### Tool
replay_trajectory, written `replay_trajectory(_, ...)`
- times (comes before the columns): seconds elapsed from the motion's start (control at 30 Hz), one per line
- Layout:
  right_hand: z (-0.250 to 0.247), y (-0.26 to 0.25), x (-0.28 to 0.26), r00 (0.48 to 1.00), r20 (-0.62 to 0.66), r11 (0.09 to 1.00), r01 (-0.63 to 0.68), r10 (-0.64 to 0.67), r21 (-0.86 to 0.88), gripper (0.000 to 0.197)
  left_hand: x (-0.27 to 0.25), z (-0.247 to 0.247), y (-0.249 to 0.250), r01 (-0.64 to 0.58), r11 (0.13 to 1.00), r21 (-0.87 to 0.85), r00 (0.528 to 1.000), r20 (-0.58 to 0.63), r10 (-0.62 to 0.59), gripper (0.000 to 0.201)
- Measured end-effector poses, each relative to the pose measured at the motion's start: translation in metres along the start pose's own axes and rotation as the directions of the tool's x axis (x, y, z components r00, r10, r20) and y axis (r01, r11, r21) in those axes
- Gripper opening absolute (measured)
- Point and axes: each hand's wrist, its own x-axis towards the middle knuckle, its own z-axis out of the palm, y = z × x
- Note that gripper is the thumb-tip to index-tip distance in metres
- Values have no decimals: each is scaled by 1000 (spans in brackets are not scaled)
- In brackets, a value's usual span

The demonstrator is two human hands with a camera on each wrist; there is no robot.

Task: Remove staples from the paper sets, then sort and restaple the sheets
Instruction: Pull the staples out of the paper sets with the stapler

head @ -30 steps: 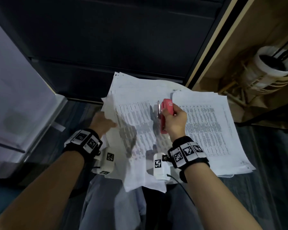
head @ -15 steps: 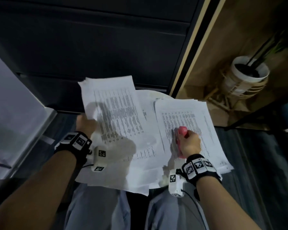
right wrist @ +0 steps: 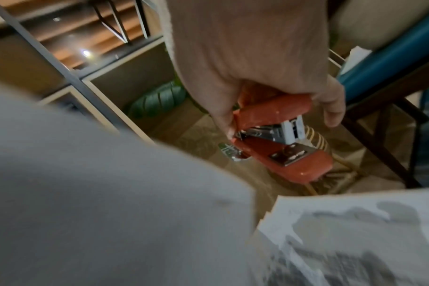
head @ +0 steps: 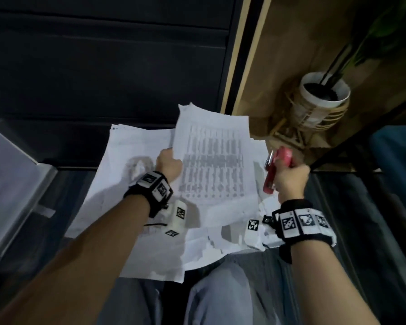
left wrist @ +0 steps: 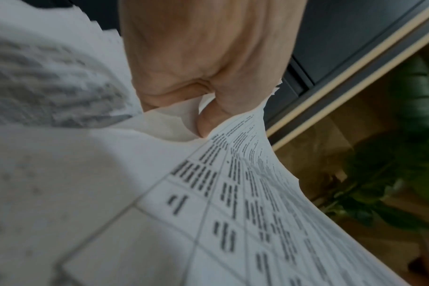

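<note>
Left hand (head: pixel 168 165) pinches sheet (head: pixel 212 160); right hand (head: pixel 291 180) grips stapler (head: pixel 275 168); potted plant (head: pixel 324 97) nearby.

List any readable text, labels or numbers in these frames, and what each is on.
None can be read.
Held sheet in the left hand: printed table, characters too blurred.
Same sheet in the left wrist view: gridded rows of print, blurred.
Paper pile: faint print, illegible.
Wristband markers: black-and-white coded squares, no words.
Red stapler in the right hand: no brand visible.
</note>
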Motion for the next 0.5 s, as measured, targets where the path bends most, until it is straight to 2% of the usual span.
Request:
replay_trajectory(0.07, -12, -12, 13, 999, -33, 1000, -4, 4, -14, 24, 0, 29, 5, 20, 998, 51, 999, 25, -21, 22)
replay_trajectory(0.17, -23, -19, 26, 998, -33, 996, 44, -46, -75, 29, -4, 65, 7, 69, 987, 145, 995, 59, -78, 28)
replay_trajectory(0.3, -15, -11, 28, 997, -2, 986, 72, -74, -150, 32, -3, 87, -11, 46, 964, 263, 979, 180, -95, 42)
replay_trajectory(0.4, 0, 4, 20, 993, 104, 977, 82, -63, -196, 24, 0, 89, -19, -4, 946, 325, 974, 217, -71, 54)
replay_trajectory(0.5, 21, 20, 4, 968, 252, 955, 80, -5, -287, 9, 2, 84, -22, -106, 871, 480, 971, 238, -13, 64)
